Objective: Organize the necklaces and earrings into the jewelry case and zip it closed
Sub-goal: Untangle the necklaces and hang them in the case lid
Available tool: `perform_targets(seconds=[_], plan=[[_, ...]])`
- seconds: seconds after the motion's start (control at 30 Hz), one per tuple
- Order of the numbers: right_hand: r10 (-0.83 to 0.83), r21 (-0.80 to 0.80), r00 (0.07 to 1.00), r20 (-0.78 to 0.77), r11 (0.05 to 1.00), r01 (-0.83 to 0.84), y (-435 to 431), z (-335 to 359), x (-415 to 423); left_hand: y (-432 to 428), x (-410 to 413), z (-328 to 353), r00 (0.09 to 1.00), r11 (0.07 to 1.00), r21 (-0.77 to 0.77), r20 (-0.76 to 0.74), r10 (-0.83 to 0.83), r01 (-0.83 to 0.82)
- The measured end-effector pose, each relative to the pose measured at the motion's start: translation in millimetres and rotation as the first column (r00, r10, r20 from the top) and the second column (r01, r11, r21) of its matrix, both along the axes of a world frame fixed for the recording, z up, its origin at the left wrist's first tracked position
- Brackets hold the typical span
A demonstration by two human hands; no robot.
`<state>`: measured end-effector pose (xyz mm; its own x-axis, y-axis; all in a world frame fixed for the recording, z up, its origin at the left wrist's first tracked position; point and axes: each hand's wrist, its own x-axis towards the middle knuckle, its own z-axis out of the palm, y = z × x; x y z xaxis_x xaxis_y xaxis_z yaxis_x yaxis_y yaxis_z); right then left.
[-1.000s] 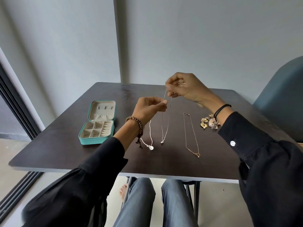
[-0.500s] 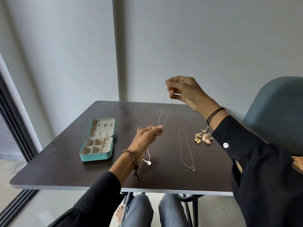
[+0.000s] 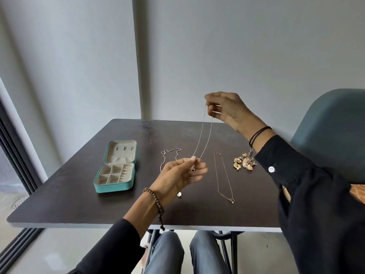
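My right hand (image 3: 227, 107) pinches the top of a thin silver necklace (image 3: 203, 133) and holds it high above the dark table (image 3: 79, 204). My left hand (image 3: 181, 173) pinches the lower end of that chain, its small dark pendant resting against my fingers. A second silver necklace (image 3: 169, 154) lies on the table partly behind my left hand. A gold necklace (image 3: 224, 177) lies stretched out to the right. A heap of gold earrings (image 3: 245, 163) sits near my right sleeve. The teal jewelry case (image 3: 115, 167) lies open at the left, its beige compartments showing.
A blue-grey chair (image 3: 333, 133) stands at the table's right side. A grey wall rises just behind the table. A dark window frame (image 3: 17, 151) runs along the left. My knees show under the near table edge.
My right hand has lifted the chain higher, and my left hand has dropped down to its lower end by the pendant. The camera tilted up, so the table sits lower in view.
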<state>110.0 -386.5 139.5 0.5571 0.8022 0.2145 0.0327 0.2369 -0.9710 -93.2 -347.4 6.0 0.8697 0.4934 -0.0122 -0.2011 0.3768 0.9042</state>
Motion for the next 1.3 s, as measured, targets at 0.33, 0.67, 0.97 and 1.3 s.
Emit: perform_targets(seconds=[0.33, 0.67, 0.97, 1.3], plan=[[0.008, -0.006, 0.991, -0.131, 1.0, -0.009, 8, -20, 13, -6, -5, -10, 0.997, 0.997, 0.04, -0.035, 0.067, -0.066], [-0.05, -0.204, 0.889, 0.456, 0.966, 0.159, 31, -57, 23, -8, -5, -13, 0.948, 0.936, 0.313, -0.216, 0.235, -0.161], [-0.049, -0.205, 0.576, 0.816, 0.907, 0.367, 53, -92, 15, -7, -6, -25, 0.912, 0.756, 0.643, -0.23, 0.339, -0.119], [0.066, -0.337, 0.583, 0.81, 0.866, 0.37, 60, -111, 34, -4, 7, -30, 0.841, 0.612, 0.789, -0.369, 0.396, 0.058]])
